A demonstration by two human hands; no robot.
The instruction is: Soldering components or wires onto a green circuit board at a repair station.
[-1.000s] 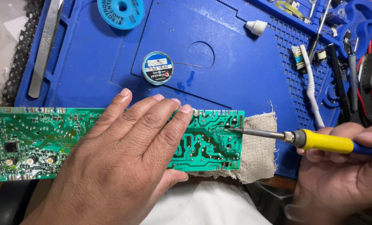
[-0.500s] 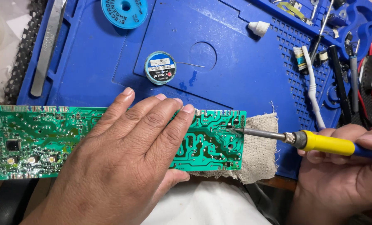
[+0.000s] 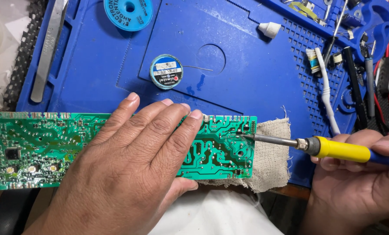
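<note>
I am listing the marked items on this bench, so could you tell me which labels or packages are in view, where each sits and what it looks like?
Small round spool: middle of the blue mat, above the left hand; dark rim, white and red label, thin wire trailing right.
Blue reel: top edge of the mat, partly cut off; round, bright blue with white lettering.
Tweezers: left edge of the mat; long, grey metal, faint engraved marking.
No screens or signs.
</note>
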